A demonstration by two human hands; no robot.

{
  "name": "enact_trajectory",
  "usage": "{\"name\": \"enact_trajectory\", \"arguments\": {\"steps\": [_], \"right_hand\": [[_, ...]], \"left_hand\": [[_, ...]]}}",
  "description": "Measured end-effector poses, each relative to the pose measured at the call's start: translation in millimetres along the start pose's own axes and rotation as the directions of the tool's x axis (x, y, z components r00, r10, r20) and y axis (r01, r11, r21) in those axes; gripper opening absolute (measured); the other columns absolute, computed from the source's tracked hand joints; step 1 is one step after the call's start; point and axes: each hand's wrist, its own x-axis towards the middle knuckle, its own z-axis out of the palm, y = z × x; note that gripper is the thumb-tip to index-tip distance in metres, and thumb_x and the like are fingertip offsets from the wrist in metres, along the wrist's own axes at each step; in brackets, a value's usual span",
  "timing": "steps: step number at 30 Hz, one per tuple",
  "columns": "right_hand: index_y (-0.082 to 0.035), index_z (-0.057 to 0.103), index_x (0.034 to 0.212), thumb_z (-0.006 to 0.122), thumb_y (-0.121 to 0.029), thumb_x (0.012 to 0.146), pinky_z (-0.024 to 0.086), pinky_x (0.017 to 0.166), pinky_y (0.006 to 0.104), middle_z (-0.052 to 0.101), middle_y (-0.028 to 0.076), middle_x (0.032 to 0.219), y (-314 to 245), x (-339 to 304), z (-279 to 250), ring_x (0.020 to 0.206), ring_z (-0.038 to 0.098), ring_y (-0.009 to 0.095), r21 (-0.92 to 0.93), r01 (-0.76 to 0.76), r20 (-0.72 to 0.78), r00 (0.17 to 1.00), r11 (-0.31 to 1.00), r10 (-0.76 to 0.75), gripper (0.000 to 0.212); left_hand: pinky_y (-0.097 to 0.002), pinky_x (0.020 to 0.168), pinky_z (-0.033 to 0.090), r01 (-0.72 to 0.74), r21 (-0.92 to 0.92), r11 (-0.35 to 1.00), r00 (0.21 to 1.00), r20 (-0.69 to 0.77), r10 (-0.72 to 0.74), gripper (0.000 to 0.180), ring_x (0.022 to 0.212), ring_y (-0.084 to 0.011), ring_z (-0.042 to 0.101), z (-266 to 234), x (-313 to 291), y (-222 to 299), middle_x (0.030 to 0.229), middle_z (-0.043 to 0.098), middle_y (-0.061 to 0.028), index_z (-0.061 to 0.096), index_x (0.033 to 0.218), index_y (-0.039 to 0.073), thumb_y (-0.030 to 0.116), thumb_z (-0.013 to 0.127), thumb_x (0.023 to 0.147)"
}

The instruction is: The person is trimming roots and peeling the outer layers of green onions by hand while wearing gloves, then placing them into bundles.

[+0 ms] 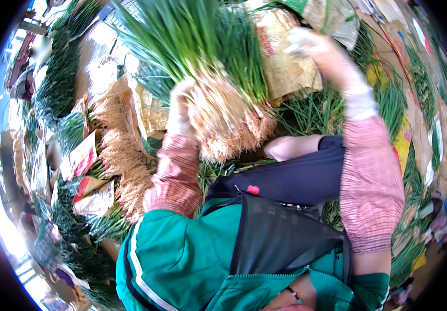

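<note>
A: How much room do you have around you?

B: Very little. Your left hand (178, 111), in a pale glove, is clasped around a thick bundle of green onions (208, 67) just above the roots, holding it up in front of you. Your right hand (314, 44), also gloved, is raised beside the top of a crinkled tan paper sack (285, 57); I cannot tell whether it is clenched or loose, it's blurred.

A: And underfoot?

B: You're sitting low, knee (291, 147) bent, among loose green stalks (311, 111) spread over the ground. To your left a row of bundled onions (122, 155) lies stacked, roots toward you, with paper wrappers (86, 158) between them. To your right more greens and yellow scraps (404, 142) run along the edge.

A: What do the things feel like, by the look?

B: The bundle's roots (228, 122) are a shaggy, straw-coloured mass; its leaves are long, straight, glossy. Your sleeves (371, 181) are pink checked cloth, over a green jacket (182, 259).
</note>
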Motion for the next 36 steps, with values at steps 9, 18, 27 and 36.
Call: {"name": "enact_trajectory", "arguments": {"steps": [9, 18, 27, 36], "right_hand": [[0.013, 0.045, 0.132, 0.05, -0.054, 0.096, 0.042, 0.103, 0.0364, 0.057, 0.027, 0.122, 75.2, 44.9, 223.7, 0.118, 0.054, 0.032, 0.18, -0.377, 0.275, 0.906, 0.909, 0.321, 0.076], [0.001, 0.002, 0.152, 0.058, -0.03, 0.095, 0.036, 0.11, 0.0368, 0.04, 0.033, 0.142, 58.0, 46.6, 247.1, 0.129, 0.047, 0.039, -0.144, -0.373, 0.378, 0.835, 0.916, 0.4, 0.086], [-0.017, -0.007, 0.155, 0.042, -0.03, 0.104, 0.047, 0.097, 0.0399, 0.058, 0.024, 0.129, 97.3, 55.6, 252.9, 0.104, 0.063, 0.029, -0.254, -0.568, 0.162, 0.773, 0.783, 0.613, 0.072], [0.003, -0.003, 0.149, 0.057, -0.021, 0.095, 0.058, 0.069, 0.0405, 0.062, 0.025, 0.117, 118.7, 73.0, 286.1, 0.08, 0.069, 0.032, -0.367, -0.633, 0.207, 0.659, 0.682, 0.723, 0.084]], "left_hand": [[-0.0359, 0.077, 0.058, 0.407, 0.072, 0.911, 0.882, -0.288, -0.372, 0.039, 0.083, -0.0254, 0.069, -125.4, -12.5, -55.5, 0.098, 0.07, -0.0132, 0.063, 0.112, 0.001, 0.027, 0.067, 0.084], [-0.0307, 0.086, 0.053, 0.043, 0.73, 0.682, 0.828, -0.408, 0.384, 0.094, 0.101, -0.0204, 0.062, -148.7, 11.2, -66.4, 0.12, 0.058, -0.0171, 0.008, 0.145, -0.007, 0.011, 0.077, 0.083], [-0.0307, 0.093, 0.049, 0.262, 0.873, 0.412, 0.842, -0.415, 0.344, 0.102, 0.109, -0.0267, 0.061, -152.9, 50.0, -83.4, 0.123, 0.057, -0.0249, 0.009, 0.138, -0.014, 0.017, 0.084, 0.076], [-0.0313, 0.091, 0.05, 0.315, 0.827, 0.465, 0.757, -0.515, 0.402, 0.109, 0.102, -0.027, 0.065, -197.6, 44.8, -69.3, 0.118, 0.062, -0.0213, 0.005, 0.143, -0.01, 0.017, 0.084, 0.073]]}}
